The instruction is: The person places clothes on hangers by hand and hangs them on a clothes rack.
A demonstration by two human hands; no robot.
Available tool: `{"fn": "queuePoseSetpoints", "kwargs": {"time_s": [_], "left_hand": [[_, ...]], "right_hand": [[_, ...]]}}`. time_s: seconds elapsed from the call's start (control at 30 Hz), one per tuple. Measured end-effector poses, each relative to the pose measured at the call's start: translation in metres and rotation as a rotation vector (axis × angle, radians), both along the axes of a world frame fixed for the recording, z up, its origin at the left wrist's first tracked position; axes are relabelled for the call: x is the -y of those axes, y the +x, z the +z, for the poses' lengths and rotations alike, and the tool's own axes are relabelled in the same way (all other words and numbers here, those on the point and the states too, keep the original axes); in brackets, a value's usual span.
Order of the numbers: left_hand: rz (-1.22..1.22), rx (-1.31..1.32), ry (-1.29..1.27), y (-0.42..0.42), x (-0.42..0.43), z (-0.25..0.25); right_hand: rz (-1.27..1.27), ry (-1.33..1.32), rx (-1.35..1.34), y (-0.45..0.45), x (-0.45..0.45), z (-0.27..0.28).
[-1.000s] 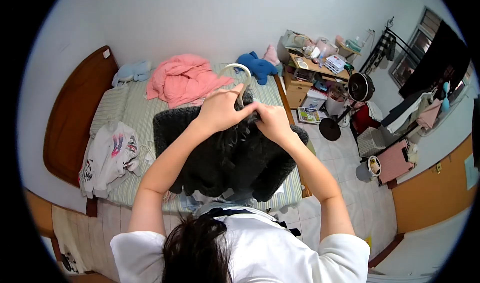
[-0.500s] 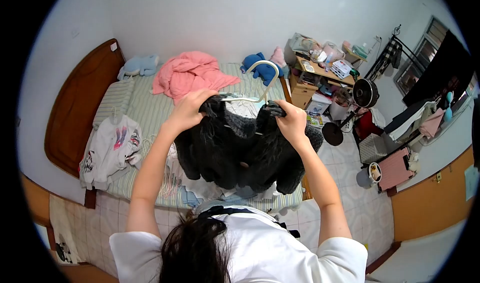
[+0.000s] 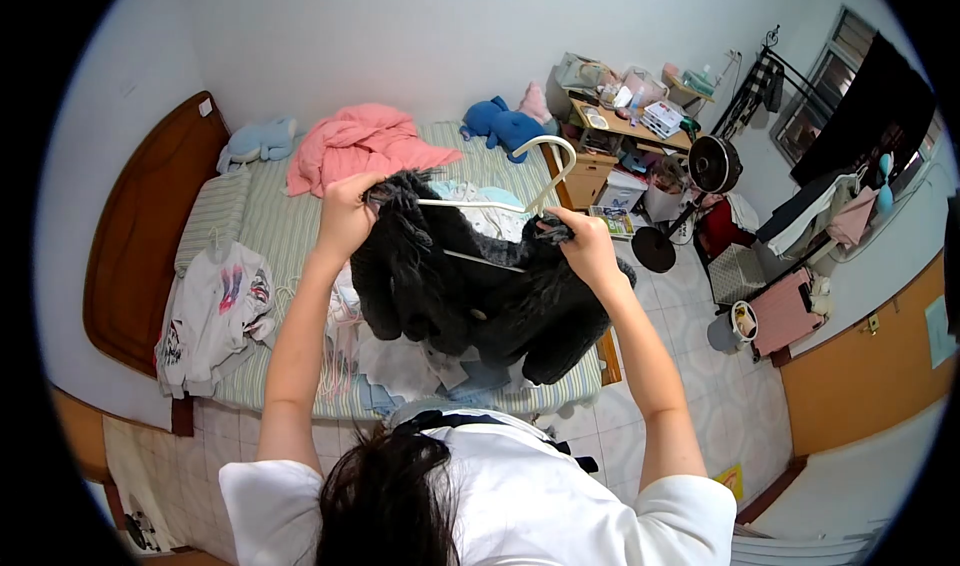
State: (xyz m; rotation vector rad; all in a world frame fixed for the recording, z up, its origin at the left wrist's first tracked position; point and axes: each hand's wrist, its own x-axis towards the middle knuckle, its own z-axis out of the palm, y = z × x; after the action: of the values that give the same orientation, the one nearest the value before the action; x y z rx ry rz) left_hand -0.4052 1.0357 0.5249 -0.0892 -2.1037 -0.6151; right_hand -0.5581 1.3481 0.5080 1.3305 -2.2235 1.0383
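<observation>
left hand (image 3: 346, 216) clamped on one side of a dark furry coat (image 3: 430, 291), right hand (image 3: 590, 244) clamped on the other, the coat between and below both grips, white hanger (image 3: 470, 204) partly inside it, hook (image 3: 573, 162) near the right grip

L hand (image 3: 346, 214): fingertips mostly hidden in fur of black coat (image 3: 430, 296); R hand (image 3: 590, 248): some fingers tucked behind the fur, out of sight. Hanger (image 3: 556, 181) ends hidden under coat. Coat blocks mid part of bed (image 3: 285, 231) & some of clothes pile (image 3: 395, 361). Window (image 3: 818, 116) partly behind blk cloth (image 3: 865, 116). Yellow item (image 3: 732, 479) partly covered by R sleeve (image 3: 685, 511), ID unclear. Small stuff (image 3: 664, 118) on surface (image 3: 622, 126) & contents of bin (image 3: 721, 338): too tiny to tell. Shirt (image 3: 545, 486) & hair (image 3: 390, 506) cut off at btm edge.
</observation>
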Motion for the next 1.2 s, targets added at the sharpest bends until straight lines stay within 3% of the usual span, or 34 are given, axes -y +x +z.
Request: {"fn": "queuePoseSetpoints", "kwargs": {"time_s": [0.1,0.2,0.23,0.27,0.37,0.47,0.53,0.6,0.73,0.87,1.2], "left_hand": [[0.161,-0.205,-0.044,0.002,-0.03,0.014],[0.047,-0.182,0.307,-0.003,-0.056,0.029],[0.002,-0.252,0.266,-0.006,-0.064,0.03],[-0.086,-0.111,0.231,-0.001,-0.072,0.034],[-0.241,0.093,-0.109,0.001,-0.068,0.04],[-0.1,0.127,-0.326,0.01,-0.063,0.047],[0.016,0.317,-0.57,0.01,-0.059,0.028],[0.05,0.248,-0.752,0.01,-0.068,0.006],[-0.077,0.171,-0.522,0.012,-0.068,-0.007],[0.017,0.114,-0.398,0.019,-0.07,-0.008],[0.23,-0.062,-0.565,0.03,-0.05,0.002]], "right_hand": [[-0.024,0.015,-0.012,0.009,0.0,0.003],[0.011,0.022,-0.053,0.014,0.001,0.008],[0.015,-0.027,-0.036,0.014,0.002,0.008],[0.019,-0.076,-0.02,0.015,0.002,0.009],[0.029,-0.165,0.034,0.02,-0.002,0.012],[0.046,-0.205,0.08,0.022,-0.003,0.009],[0.059,-0.177,0.056,0.023,-0.002,0.008],[0.074,-0.099,-0.014,0.025,0.0,0.006],[0.171,-0.025,-0.08,0.026,-0.002,0.009],[0.152,-0.035,-0.181,0.021,-0.009,0.014],[-0.13,-0.161,-0.06,-0.001,-0.041,0.014]]}}
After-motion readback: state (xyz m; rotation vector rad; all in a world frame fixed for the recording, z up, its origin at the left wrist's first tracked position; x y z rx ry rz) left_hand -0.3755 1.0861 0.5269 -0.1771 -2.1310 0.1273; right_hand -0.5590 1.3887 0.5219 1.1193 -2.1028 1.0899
